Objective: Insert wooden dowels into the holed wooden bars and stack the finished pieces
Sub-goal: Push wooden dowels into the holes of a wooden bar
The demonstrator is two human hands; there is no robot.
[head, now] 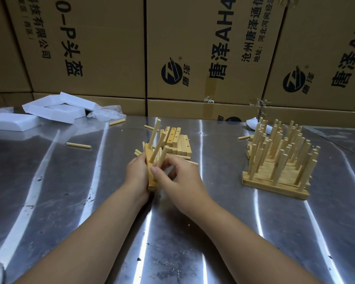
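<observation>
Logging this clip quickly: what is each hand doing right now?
Left hand: grips the holed bar.
Right hand: pinches a dowel at the bar.

Glossy scuffed steel table [70, 201]; pale wood dowels [79, 145] (matt); cardboard boxes [193, 48].

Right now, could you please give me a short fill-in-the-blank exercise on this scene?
1. The right hand pinches a ____ at the bar that the left hand holds.
2. The finished pieces stand to the ____ of both hands.
3. The boxes behind the table are made of ____.
4. The foam lies at the table's far ____ side.
Missing words: dowel; right; cardboard; left.
</observation>
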